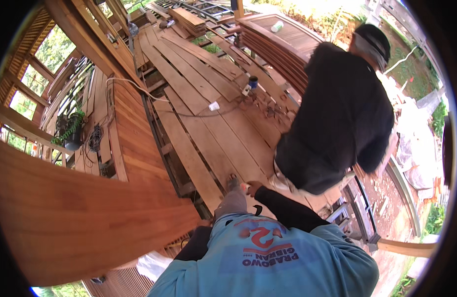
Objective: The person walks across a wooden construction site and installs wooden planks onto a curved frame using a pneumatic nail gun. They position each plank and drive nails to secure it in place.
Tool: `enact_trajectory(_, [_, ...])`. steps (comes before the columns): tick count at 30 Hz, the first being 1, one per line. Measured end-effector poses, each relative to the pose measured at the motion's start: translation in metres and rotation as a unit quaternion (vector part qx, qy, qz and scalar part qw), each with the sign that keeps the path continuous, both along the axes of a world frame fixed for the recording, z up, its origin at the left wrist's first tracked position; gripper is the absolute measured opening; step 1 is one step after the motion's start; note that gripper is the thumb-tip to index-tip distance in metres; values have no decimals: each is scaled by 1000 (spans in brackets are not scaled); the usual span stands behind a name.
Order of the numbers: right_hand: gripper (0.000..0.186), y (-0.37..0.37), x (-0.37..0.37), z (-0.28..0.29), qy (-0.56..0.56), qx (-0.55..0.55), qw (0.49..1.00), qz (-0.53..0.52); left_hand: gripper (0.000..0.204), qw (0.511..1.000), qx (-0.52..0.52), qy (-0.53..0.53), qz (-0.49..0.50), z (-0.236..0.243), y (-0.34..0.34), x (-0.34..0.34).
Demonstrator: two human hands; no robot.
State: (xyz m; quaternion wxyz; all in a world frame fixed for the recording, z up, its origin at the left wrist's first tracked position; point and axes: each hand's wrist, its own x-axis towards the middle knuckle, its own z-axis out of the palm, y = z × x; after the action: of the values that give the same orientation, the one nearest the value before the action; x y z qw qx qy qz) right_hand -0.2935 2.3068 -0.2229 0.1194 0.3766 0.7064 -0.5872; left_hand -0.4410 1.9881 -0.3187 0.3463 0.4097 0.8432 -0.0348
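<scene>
My right hand [255, 187] is in front of my body at the end of a black sleeve, its fingers closed on a small white-and-red object [245, 187], too small to make out. Below it stands my foot [232, 181] on the wooden deck boards [207, 143]. Next to the end of a wide reddish-brown wooden plank [100, 213], my left hand [204, 222] shows only in part, against or very near the wood. Its fingers are mostly hidden.
A person in a black shirt [337, 114] bends over close on my right. Beyond lie stacked slatted panels [275, 47], a dark cup [253, 81], wood offcuts [278, 106] and a cable [189, 116]. Open gaps with metal framing run beside the boards. A potted fern [70, 131] stands left.
</scene>
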Motion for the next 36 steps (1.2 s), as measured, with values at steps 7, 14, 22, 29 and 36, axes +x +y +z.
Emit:
enact_trajectory(7, [35, 117, -140, -40, 40, 4, 999, 8, 27, 902, 163, -187, 352, -19, 94, -198])
enact_trajectory(14, [37, 252, -194, -48, -63, 14, 972, -224, 40, 873, 228, -173, 395, 45, 280, -368])
enact_trajectory(22, [53, 359, -147, -126, -184, 118, 974, -65, 46, 866, 145, -223, 424, 38, 415, -449])
enact_trajectory(29, [40, 529, -329, -95, -212, 237, 948, 17, 40, 947, 77, -65, 306, 29, 439, -530])
enact_trajectory(36, [30, 691, -627, -91, -35, 78, 981, -175, 37, 837, 92, -155, 516, 54, 535, -610])
